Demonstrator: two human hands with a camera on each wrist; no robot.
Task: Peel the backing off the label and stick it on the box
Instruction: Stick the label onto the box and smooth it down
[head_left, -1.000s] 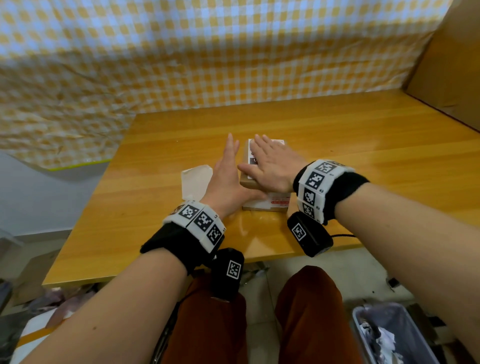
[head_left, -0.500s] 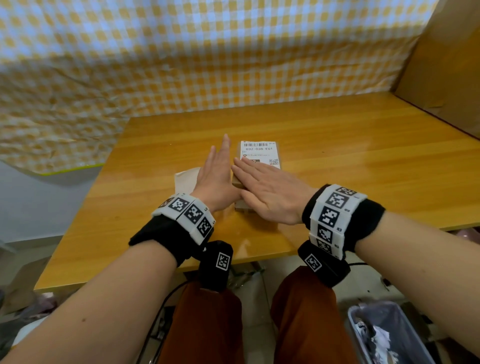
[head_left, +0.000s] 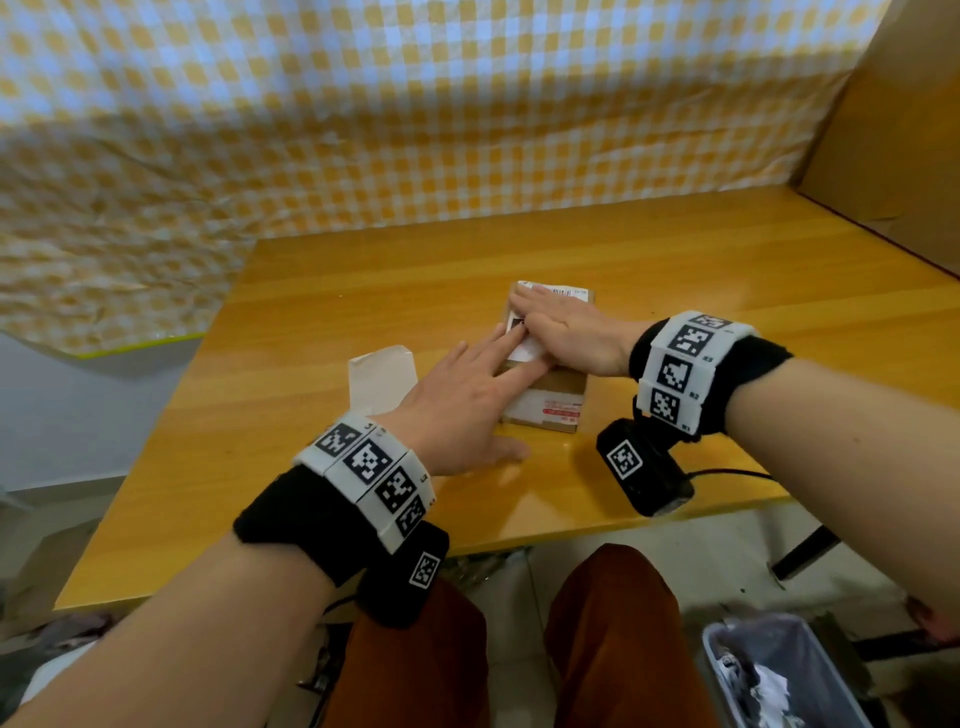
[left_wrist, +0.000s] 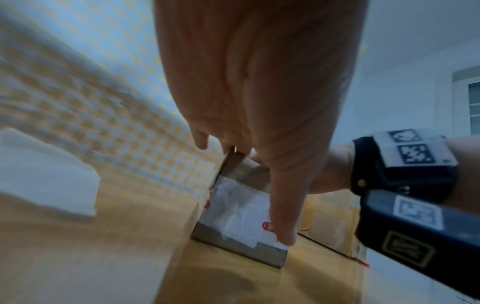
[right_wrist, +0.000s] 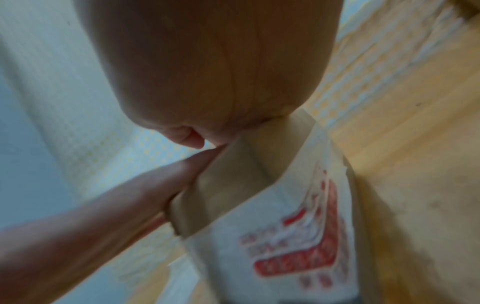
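A small brown cardboard box (head_left: 558, 387) sits mid-table, an older white and red sticker (head_left: 550, 410) on its near side. The white shipping label (head_left: 563, 292) lies on the box top, mostly covered. My right hand (head_left: 563, 325) lies flat on the label, fingers straight. My left hand (head_left: 467, 395) reaches in from the left, its straight fingers pressing the label's near left part. In the left wrist view the box (left_wrist: 241, 207) shows below my fingers (left_wrist: 281, 216). The right wrist view is blurred; the box (right_wrist: 259, 195) fills it under my palm.
The peeled white backing paper (head_left: 382, 376) lies on the wooden table (head_left: 727, 270) left of the box. A checked cloth (head_left: 415, 104) hangs behind. A large cardboard box (head_left: 904, 135) stands at the far right. A bin (head_left: 779, 675) with scraps sits on the floor.
My right hand slid from the box's near end up over the label's far part. My left hand left the box's left side and now presses on the label. The camera view shifted.
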